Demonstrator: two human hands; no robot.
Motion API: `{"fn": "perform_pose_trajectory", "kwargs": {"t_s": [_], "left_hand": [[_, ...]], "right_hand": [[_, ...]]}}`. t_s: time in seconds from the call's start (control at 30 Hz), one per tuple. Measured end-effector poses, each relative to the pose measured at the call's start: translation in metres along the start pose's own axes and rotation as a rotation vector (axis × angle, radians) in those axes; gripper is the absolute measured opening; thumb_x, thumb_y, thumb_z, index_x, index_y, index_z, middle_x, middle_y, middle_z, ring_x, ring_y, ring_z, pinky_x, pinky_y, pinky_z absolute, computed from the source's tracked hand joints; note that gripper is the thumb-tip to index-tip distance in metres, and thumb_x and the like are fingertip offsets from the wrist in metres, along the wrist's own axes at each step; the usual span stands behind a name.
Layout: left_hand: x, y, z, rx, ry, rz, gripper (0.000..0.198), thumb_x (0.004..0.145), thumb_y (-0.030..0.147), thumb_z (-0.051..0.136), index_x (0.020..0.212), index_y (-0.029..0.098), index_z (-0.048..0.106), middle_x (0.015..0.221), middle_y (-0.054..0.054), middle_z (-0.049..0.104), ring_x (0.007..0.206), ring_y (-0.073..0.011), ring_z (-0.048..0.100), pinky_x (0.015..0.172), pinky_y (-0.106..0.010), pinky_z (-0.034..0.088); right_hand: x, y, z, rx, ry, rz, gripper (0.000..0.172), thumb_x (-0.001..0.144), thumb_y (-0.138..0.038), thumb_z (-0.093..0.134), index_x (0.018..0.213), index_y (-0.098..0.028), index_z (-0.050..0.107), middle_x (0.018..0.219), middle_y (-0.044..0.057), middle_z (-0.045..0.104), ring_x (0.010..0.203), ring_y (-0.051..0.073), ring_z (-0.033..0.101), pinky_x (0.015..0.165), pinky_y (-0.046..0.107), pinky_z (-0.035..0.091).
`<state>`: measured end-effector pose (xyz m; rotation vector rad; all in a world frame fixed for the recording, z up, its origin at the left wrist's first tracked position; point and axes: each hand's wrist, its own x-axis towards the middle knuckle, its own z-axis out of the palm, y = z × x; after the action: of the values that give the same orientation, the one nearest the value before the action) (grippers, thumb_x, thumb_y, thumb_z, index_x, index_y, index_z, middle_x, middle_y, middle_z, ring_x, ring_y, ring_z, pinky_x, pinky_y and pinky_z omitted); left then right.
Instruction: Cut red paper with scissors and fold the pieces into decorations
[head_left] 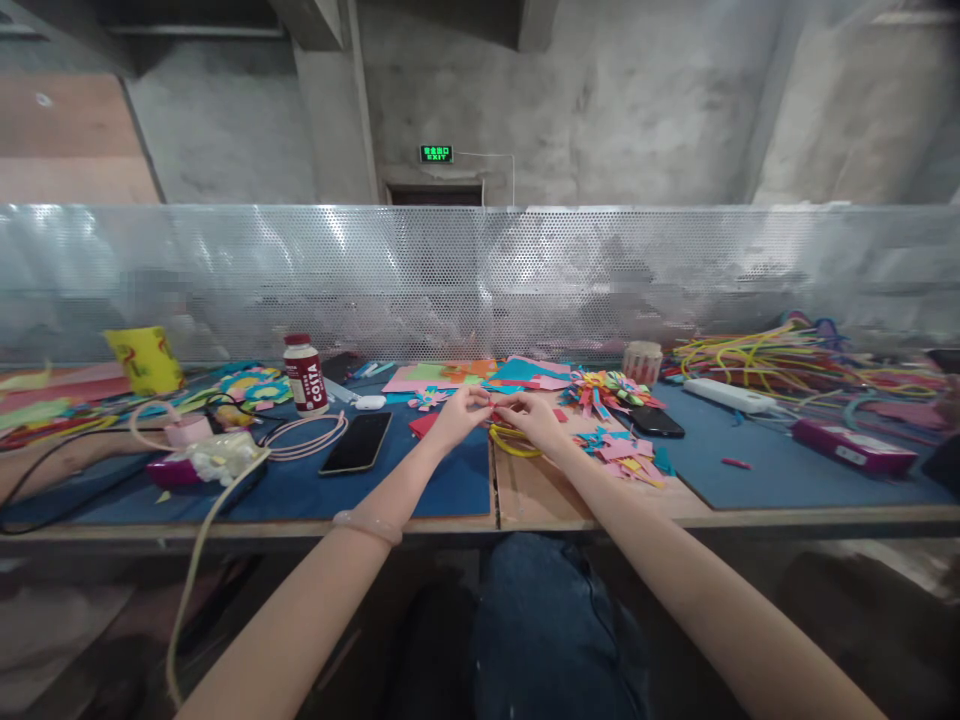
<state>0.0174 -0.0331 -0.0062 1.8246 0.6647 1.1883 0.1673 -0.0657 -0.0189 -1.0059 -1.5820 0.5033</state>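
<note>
Over the middle of the table, my left hand (459,416) and my right hand (534,418) meet with their fingertips pinched together. Between them shows a small red piece (493,406), too small to make out clearly; it looks like paper. Below my right hand lies a yellow coil (514,441), partly covered by the fingers. Red paper (422,425) lies beside my left hand. Right of my right hand are cut paper strips in pink, blue and yellow (628,452) and a pile of multicoloured fringed paper (604,390). Coloured paper sheets (442,376) spread out behind both hands.
On the left are a black phone (357,443), a COSTA bottle (305,375), a coiled pink cable (309,437) and a yellow container (145,360). Another person's arm (71,458) rests there. A second phone (654,420), power strip (729,396) and purple box (853,446) lie right.
</note>
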Motion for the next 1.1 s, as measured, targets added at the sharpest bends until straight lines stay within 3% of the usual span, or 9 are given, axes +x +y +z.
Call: {"fn": "perform_pose_trajectory", "kwargs": {"t_s": [0.27,0.4,0.67,1.1], "left_hand": [[0.0009,-0.0059,-0.0020,-0.014,-0.028,0.024,0.034,0.064,0.017,0.063,0.093,0.013,0.047,0.089,-0.007,0.057,0.064,-0.0114,0.058,0.056,-0.026,0.049],[0.0028,-0.0065,-0.0024,-0.003,0.009,0.043,0.032,0.062,0.016,0.064,0.090,0.013,0.047,0.084,-0.006,0.057,0.064,-0.0103,0.057,0.055,-0.023,0.047],[0.0019,-0.0047,-0.0010,0.056,0.011,0.116,0.027,0.062,0.012,0.062,0.085,0.012,0.048,0.081,-0.004,0.057,0.070,-0.0108,0.058,0.068,-0.027,0.047],[0.0038,-0.0065,-0.0031,0.041,-0.003,0.098,0.027,0.063,0.014,0.063,0.086,0.013,0.049,0.080,-0.004,0.058,0.072,-0.0116,0.058,0.071,-0.029,0.048]], "right_hand": [[-0.0022,-0.0028,-0.0009,0.020,0.007,0.007,0.027,0.068,-0.040,0.058,0.080,-0.016,0.059,0.072,0.003,0.061,0.059,0.012,0.052,0.055,0.025,0.042],[-0.0004,0.0007,0.0000,0.017,0.008,-0.007,0.029,0.064,-0.040,0.062,0.081,-0.016,0.058,0.075,0.004,0.061,0.059,0.012,0.052,0.054,0.025,0.042],[-0.0003,-0.0020,0.0005,-0.029,0.043,-0.010,0.028,0.064,-0.042,0.061,0.074,-0.016,0.058,0.074,0.004,0.061,0.059,0.013,0.052,0.053,0.025,0.043],[-0.0016,-0.0043,-0.0006,-0.020,0.052,0.007,0.027,0.065,-0.040,0.060,0.079,-0.016,0.061,0.077,0.005,0.064,0.060,0.013,0.053,0.057,0.028,0.044]]}}
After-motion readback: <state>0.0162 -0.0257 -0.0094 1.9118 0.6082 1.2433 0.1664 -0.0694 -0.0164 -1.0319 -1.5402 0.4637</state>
